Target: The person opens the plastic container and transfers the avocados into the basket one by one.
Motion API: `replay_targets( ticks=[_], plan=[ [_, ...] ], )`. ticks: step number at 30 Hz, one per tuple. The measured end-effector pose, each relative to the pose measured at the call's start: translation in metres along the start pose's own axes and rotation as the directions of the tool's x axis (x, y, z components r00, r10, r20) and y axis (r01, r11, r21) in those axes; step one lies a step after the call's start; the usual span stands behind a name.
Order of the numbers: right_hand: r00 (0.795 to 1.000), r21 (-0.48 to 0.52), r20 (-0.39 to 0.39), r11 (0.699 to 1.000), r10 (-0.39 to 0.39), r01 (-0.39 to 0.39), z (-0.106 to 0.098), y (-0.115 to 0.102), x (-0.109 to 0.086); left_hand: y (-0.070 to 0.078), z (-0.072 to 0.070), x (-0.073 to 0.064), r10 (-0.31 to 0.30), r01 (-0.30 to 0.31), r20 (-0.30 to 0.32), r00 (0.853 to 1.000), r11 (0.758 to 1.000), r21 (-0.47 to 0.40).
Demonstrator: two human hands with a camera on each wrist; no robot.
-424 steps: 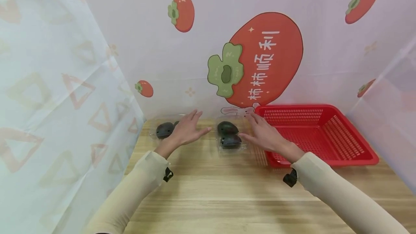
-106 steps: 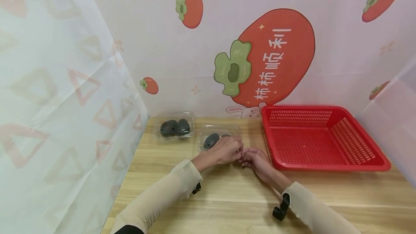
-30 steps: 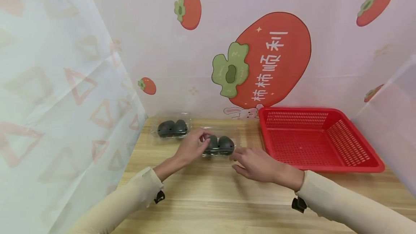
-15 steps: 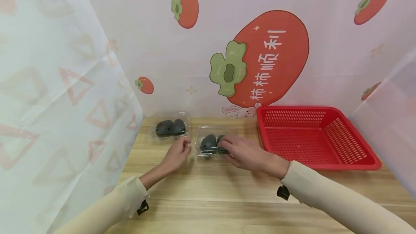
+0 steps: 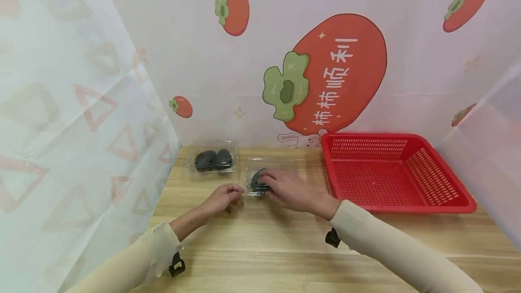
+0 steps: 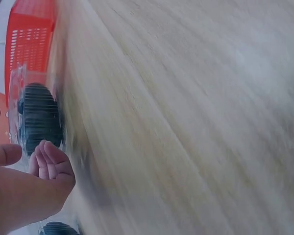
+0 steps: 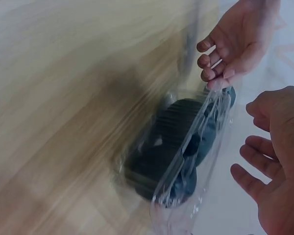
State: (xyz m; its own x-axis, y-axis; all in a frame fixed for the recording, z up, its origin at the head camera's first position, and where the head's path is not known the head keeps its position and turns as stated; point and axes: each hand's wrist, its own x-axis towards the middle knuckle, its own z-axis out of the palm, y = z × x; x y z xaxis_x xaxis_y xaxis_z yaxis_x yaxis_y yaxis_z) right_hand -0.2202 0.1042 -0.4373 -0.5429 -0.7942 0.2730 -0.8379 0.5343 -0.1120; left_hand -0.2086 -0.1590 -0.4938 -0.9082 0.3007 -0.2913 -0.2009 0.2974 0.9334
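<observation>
A clear plastic clamshell box (image 5: 272, 164) with dark avocados (image 5: 257, 178) lies on the wooden table. My left hand (image 5: 221, 197) is at its near left corner; the right wrist view shows the thumb and forefinger of the left hand (image 7: 240, 44) meeting at the plastic edge. My right hand (image 5: 290, 190) is over the right part of the box, its fingers loosely bent and covering some of the fruit. In the right wrist view the right hand (image 7: 284, 156) holds nothing between its fingers. The ribbed front of the box (image 6: 41, 117) shows in the left wrist view.
Another clear box of avocados (image 5: 213, 161) stands behind and to the left, near the back wall. A red slotted basket (image 5: 411, 209) sits at the right. The wooden table (image 5: 252, 252) extends in front, with printed cloth walls (image 5: 244, 67) around.
The box has turned since the first frame. Over the last second it shifted slightly left, my left hand went from its top to the near left corner, and my right hand slid left over it.
</observation>
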Motion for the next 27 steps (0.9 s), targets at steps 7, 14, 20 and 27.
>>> replay_targets(
  ticks=[7, 14, 20, 27],
  plan=[
    [1.0, -0.029, 0.027, 1.0, 0.005, -0.004, 0.013, -0.004, 0.012, 0.0, -0.001, 0.003, -0.03, 0.038, 0.076, 0.997, 0.993, -0.113],
    [1.0, 0.03, 0.025, 0.999, -0.018, 0.017, 0.023, -0.005, 0.017, -0.004, -0.002, 0.002, -0.038, 0.053, 0.111, 0.993, 0.989, -0.139],
    [0.999, 0.021, -0.002, 0.999, -0.039, 0.039, 0.032, -0.003, 0.02, -0.005, -0.003, 0.002, -0.058, 0.077, 0.115, 0.992, 0.982, -0.17],
    [1.0, -0.023, -0.012, 0.999, -0.028, 0.028, 0.041, -0.005, 0.018, -0.007, -0.001, 0.005, -0.069, 0.095, 0.128, 0.989, 0.973, -0.211]
  ],
)
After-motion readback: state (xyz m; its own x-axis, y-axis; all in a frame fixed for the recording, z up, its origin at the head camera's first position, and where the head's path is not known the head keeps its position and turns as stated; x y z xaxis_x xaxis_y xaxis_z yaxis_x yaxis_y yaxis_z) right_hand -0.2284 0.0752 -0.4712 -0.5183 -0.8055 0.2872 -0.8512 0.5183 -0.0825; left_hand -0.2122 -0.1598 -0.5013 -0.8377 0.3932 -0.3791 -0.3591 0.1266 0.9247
